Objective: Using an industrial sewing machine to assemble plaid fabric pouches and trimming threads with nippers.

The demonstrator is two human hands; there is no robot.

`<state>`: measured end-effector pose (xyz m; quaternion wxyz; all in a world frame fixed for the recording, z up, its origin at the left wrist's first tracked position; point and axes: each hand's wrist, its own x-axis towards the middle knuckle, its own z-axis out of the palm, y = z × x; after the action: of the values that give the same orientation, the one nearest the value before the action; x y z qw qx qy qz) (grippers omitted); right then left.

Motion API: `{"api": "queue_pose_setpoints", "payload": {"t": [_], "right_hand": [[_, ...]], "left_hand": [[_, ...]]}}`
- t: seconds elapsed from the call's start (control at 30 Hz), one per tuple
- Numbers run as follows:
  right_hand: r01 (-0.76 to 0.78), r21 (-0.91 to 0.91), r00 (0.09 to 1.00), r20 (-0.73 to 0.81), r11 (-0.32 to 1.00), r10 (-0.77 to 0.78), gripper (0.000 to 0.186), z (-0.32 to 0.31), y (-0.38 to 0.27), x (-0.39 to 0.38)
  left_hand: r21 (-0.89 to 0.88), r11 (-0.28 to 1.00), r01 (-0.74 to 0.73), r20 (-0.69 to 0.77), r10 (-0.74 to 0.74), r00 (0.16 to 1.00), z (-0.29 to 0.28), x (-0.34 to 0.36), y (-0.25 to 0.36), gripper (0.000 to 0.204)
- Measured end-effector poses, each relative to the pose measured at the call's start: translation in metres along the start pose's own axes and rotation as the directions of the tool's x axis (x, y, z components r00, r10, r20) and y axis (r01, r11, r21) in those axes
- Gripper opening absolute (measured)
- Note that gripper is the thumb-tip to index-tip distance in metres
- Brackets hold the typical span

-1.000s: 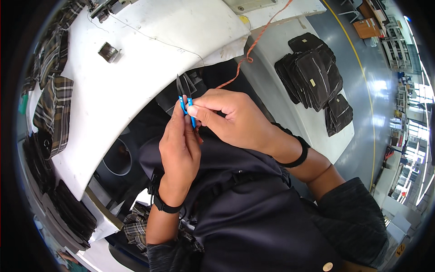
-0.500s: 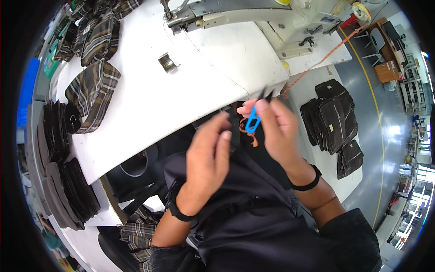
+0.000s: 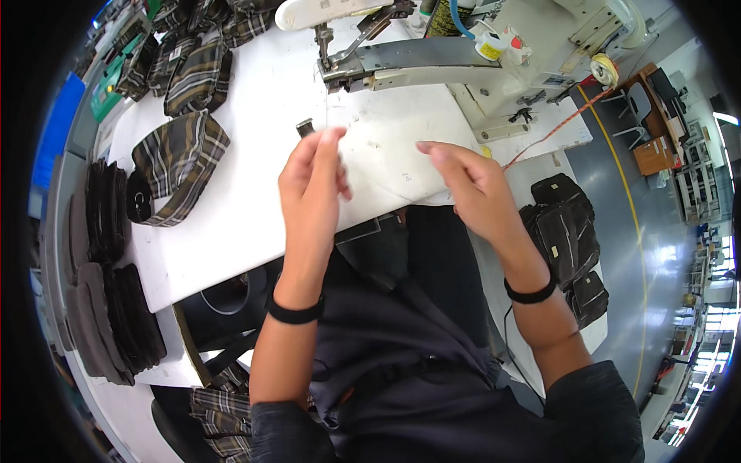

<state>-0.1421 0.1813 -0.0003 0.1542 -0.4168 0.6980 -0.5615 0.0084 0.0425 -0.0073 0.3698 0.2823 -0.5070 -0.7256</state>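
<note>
Both hands are held just in front of the sewing machine (image 3: 463,54), above the white table (image 3: 231,231). The left hand (image 3: 312,181) is loosely curled with its fingertips drawn together near a small dark metal clip (image 3: 305,127); whether anything thin is pinched cannot be told. The right hand (image 3: 471,181) is open, fingers relaxed, nothing gripped. A dark fabric piece (image 3: 401,255) lies in the lap, below the table's near edge and nearer the person than the machine.

A risk is judged at the needle bar (image 3: 324,46), which hangs just beyond the left fingertips: a finger could be caught if it were carried further forward. The orange cord (image 3: 548,131), running to the right of the machine, could be snagged by the right wrist. The plaid pieces (image 3: 181,158) left of the machine could be swept off.

Bare tabletop is left directly in front of the machine; the table's right edge falls away close by the right hand.
</note>
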Motion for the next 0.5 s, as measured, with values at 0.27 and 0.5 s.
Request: {"api": "queue_pose_setpoints", "payload": {"t": [0.27, 0.5], "right_hand": [[-0.198, 0.080, 0.933, 0.320, 0.977, 0.163, 0.035, 0.043, -0.010, 0.051], [-0.483, 0.186, 0.806, 0.477, 0.856, 0.351, 0.028, 0.063, -0.026, 0.065]], "left_hand": [[0.273, 0.960, -0.058, -0.066, 0.078, 0.995, -0.038, -0.008, 0.004, 0.027], [0.334, 0.934, -0.125, -0.022, 0.141, 0.990, -0.037, -0.001, 0.005, 0.025]]}}
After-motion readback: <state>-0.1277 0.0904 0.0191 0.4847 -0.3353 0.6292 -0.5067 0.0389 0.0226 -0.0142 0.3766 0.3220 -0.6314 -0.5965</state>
